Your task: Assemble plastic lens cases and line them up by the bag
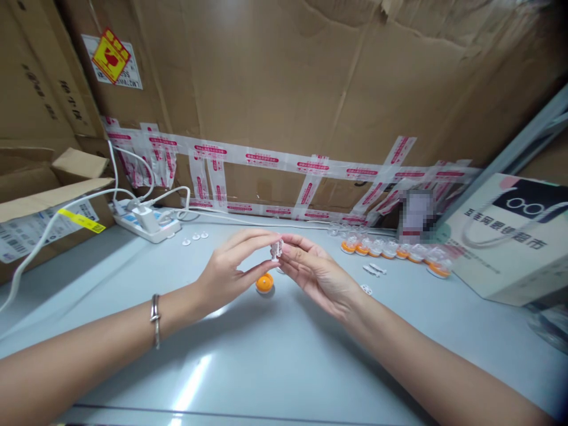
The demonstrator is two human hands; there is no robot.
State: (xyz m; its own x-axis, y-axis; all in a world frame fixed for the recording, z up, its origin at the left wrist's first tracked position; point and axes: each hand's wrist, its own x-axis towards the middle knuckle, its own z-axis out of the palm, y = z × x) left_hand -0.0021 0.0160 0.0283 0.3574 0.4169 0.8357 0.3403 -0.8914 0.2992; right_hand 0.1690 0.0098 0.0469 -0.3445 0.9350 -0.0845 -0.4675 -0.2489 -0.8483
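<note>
Both my hands meet above the middle of the grey table. My left hand and my right hand pinch a small clear plastic part between their fingertips. An orange round cap piece lies on the table just under my left thumb. A silver bracelet sits on my left wrist.
A row of several orange-and-clear pieces lines the back right. Small white parts and discs lie loose. A white power strip with cables sits back left, an open carton at far left, a printed box at right.
</note>
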